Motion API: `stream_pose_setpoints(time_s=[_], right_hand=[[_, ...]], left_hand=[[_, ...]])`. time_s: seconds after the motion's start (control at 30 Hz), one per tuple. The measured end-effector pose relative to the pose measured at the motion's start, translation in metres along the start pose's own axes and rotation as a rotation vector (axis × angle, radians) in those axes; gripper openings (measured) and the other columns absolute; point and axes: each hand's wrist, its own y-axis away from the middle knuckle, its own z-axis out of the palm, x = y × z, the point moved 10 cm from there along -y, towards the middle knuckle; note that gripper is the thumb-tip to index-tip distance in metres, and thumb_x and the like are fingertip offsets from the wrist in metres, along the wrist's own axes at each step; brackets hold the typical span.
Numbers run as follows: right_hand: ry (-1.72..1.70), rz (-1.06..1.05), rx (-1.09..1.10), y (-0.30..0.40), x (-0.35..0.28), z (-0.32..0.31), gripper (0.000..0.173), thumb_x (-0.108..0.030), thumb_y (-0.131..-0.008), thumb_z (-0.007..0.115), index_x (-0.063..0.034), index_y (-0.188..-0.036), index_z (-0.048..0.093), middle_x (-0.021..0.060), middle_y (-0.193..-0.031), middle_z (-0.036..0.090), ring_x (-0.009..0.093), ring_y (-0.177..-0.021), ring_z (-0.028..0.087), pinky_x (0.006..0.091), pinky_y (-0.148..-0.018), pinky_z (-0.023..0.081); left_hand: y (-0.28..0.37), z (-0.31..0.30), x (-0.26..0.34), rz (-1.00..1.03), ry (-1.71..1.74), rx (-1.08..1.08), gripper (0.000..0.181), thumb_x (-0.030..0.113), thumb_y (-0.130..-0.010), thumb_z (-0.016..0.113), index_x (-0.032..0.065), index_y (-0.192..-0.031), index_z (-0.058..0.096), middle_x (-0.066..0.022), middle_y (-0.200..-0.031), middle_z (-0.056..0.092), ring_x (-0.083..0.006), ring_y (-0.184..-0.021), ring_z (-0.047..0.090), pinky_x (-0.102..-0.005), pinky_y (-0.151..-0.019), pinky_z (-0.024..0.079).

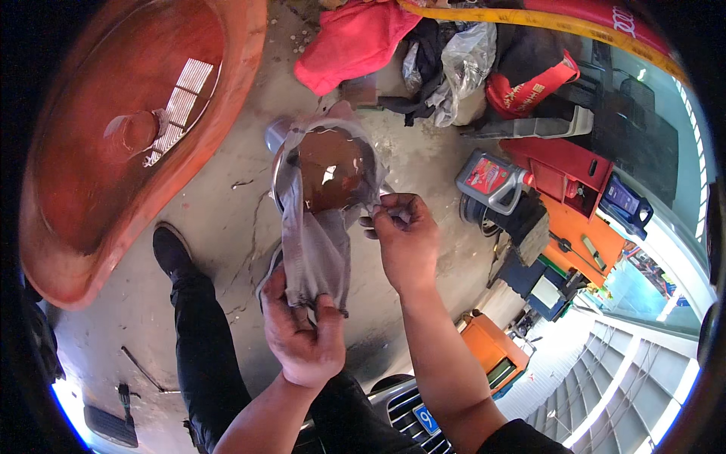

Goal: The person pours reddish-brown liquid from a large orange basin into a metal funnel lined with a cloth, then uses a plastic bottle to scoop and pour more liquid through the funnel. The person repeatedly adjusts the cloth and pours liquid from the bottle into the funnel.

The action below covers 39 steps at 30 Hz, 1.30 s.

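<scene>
A grey thin cloth (320, 249), which looks like a fabric bag or sleeve, lies partly over a round vessel (277, 190) with a shiny rim. Reddish-brown liquid (329, 170) shows inside the cloth's ring-shaped upper edge and reflects light. My left hand (303, 335) grips the cloth's lower end between thumb and fingers. On the right side, my right hand (404, 227) pinches the cloth's edge beside the vessel's rim. How far the vessel reaches beneath the cloth is hidden.
A large orange-red basin (249, 85) holding liquid stands at left. Red cloth (357, 42) and clear plastic (468, 57) lie beyond. At right are a grey oil jug (488, 179), a red box (558, 164) and an orange cabinet (488, 346). A car's grille (405, 411) is below.
</scene>
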Motion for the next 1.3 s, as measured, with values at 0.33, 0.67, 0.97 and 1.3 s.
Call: stream_pose_setpoints(time_s=[0.33, 0.67, 0.97, 1.3], right_hand=[[-0.192, -0.024, -0.046, 0.008, 0.003, 0.018, 0.032, -0.007, -0.106, 0.068, 0.0052, -0.134, 0.059, 0.0106, -0.108, 0.073, 0.019, -0.1, 0.073, 0.0358, -0.085, 0.065], [-0.184, -0.087, 0.002, 0.007, 0.012, 0.018, 0.017, -0.009, -0.106, 0.072, 0.0032, -0.116, 0.066, 0.0086, -0.097, 0.074, 0.015, -0.083, 0.072, 0.0321, -0.073, 0.062], [-0.271, -0.019, 0.014, 0.006, 0.022, 0.009, 0.013, -0.011, -0.107, 0.07, 0.0016, -0.11, 0.067, 0.007, -0.097, 0.071, 0.017, -0.079, 0.072, 0.0318, -0.071, 0.061], [-0.325, 0.004, -0.01, 0.007, 0.034, 0.01, 0.014, -0.012, -0.108, 0.069, 0.0008, -0.113, 0.066, 0.007, -0.099, 0.07, 0.017, -0.084, 0.07, 0.0331, -0.074, 0.062]], left_hand=[[-0.005, -0.028, -0.013, -0.046, -0.029, 0.065, 0.053, 0.017, -0.108, 0.064, -0.0031, -0.154, 0.047, -0.0162, -0.142, 0.06, -0.0244, -0.129, 0.059, -0.038, -0.114, 0.044], [-0.014, -0.046, -0.012, 0.058, -0.311, 0.115, 0.034, 0.022, -0.113, 0.061, -0.0012, -0.138, 0.06, -0.0147, -0.131, 0.062, -0.0254, -0.121, 0.059, -0.0393, -0.109, 0.044], [-0.009, -0.052, -0.005, 0.086, -0.426, 0.218, 0.038, 0.029, -0.118, 0.051, 0.0005, -0.141, 0.058, -0.0164, -0.128, 0.062, -0.0278, -0.116, 0.064, -0.0386, -0.101, 0.052], [-0.014, -0.049, -0.015, -0.04, -0.069, 0.216, 0.049, 0.041, -0.117, 0.049, 0.0069, -0.152, 0.048, -0.0164, -0.135, 0.062, -0.0278, -0.101, 0.069, -0.0346, -0.065, 0.062]])
